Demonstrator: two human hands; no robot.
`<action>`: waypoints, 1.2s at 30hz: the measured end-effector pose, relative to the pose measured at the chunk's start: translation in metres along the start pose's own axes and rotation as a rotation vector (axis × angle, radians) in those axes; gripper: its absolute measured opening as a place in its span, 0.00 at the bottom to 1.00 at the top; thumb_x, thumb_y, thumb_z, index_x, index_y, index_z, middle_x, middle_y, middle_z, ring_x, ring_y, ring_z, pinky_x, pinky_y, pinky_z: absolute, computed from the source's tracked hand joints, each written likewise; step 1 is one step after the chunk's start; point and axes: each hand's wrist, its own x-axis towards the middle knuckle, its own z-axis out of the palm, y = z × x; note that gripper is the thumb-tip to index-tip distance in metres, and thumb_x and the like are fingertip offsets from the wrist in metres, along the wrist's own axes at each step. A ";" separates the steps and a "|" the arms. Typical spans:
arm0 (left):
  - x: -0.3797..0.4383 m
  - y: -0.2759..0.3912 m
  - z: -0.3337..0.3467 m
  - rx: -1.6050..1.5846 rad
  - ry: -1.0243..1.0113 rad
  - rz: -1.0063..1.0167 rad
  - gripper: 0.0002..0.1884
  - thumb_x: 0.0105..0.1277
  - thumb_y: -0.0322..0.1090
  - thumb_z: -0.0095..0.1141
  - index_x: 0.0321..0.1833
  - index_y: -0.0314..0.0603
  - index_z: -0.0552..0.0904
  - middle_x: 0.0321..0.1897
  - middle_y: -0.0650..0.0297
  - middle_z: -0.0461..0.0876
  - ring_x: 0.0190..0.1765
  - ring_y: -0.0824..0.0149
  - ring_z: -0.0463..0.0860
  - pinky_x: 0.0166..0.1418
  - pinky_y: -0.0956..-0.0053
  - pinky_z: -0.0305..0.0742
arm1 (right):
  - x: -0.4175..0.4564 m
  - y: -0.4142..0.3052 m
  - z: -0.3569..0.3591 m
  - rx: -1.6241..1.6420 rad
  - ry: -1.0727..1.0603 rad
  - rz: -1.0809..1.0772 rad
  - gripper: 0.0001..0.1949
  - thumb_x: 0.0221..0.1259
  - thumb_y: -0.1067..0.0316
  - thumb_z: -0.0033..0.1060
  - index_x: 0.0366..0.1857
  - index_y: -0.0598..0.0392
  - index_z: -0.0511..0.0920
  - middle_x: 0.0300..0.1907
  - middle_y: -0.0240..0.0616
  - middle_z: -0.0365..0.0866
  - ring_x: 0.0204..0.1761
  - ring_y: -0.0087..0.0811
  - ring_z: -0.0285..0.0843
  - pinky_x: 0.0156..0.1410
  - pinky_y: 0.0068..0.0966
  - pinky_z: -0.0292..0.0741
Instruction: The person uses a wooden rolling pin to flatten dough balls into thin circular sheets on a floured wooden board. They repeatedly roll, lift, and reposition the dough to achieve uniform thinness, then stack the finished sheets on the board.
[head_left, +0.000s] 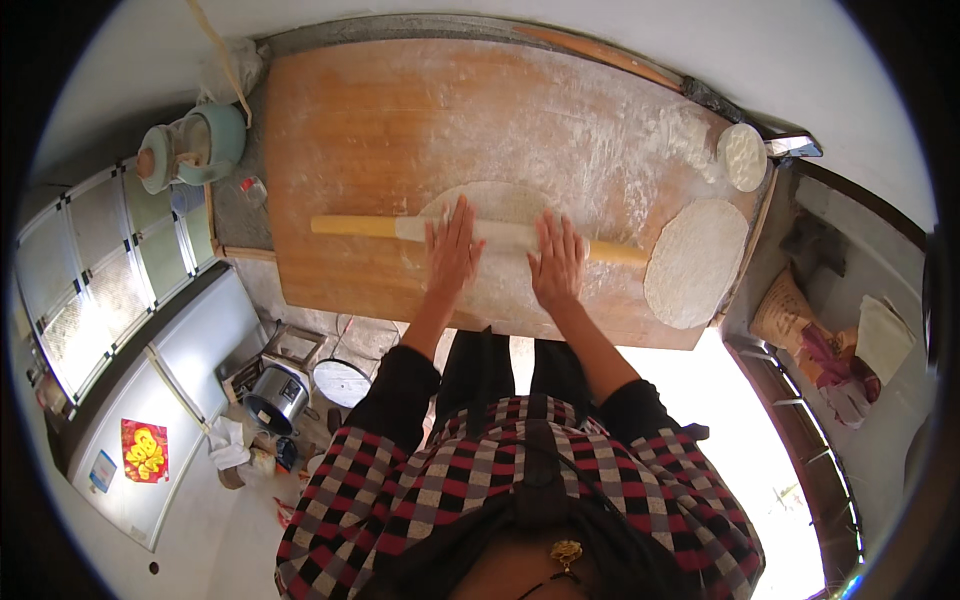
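Note:
A long wooden rolling pin (352, 226) lies crosswise on the floured wooden board (337, 135), with pale dough wrapped around its middle. Both palms rest flat on this wrapped part, fingers pointing away from me: my left hand (454, 251) on the left, my right hand (557, 259) on the right. Under and around the pin spreads a rolled sheet of dough (495, 196), partly hidden by pin and hands. A separate flat oval sheet of dough (696, 262) lies at the board's right edge, close to the pin's right end.
A bowl of flour (742, 157) stands at the board's back right corner, near a phone (796, 145). Left of the board are a blue-green kettle (214, 142) and a small red-lidded jar (253, 189). A steel cooker (277, 400) and a round stool (341, 382) stand below left.

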 end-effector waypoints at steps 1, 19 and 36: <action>0.004 -0.003 0.002 0.012 -0.001 0.014 0.34 0.71 0.50 0.47 0.77 0.46 0.57 0.79 0.62 0.51 0.77 0.57 0.55 0.78 0.46 0.43 | 0.004 0.003 0.002 -0.044 -0.002 0.014 0.34 0.67 0.53 0.52 0.75 0.49 0.55 0.78 0.37 0.49 0.78 0.46 0.44 0.77 0.48 0.48; 0.172 -0.112 -0.025 0.240 0.126 0.224 0.30 0.73 0.51 0.45 0.73 0.45 0.63 0.73 0.61 0.65 0.72 0.57 0.65 0.73 0.55 0.56 | 0.113 0.115 -0.056 -0.124 0.267 -0.061 0.30 0.65 0.53 0.57 0.69 0.52 0.63 0.71 0.40 0.63 0.70 0.44 0.60 0.73 0.43 0.55; -0.033 -0.116 -0.041 0.235 -0.082 0.084 0.41 0.52 0.42 0.69 0.71 0.49 0.66 0.66 0.61 0.68 0.66 0.57 0.69 0.72 0.54 0.60 | -0.060 0.090 -0.016 -0.019 0.110 -0.132 0.33 0.46 0.63 0.73 0.62 0.45 0.71 0.66 0.32 0.68 0.61 0.38 0.70 0.64 0.40 0.67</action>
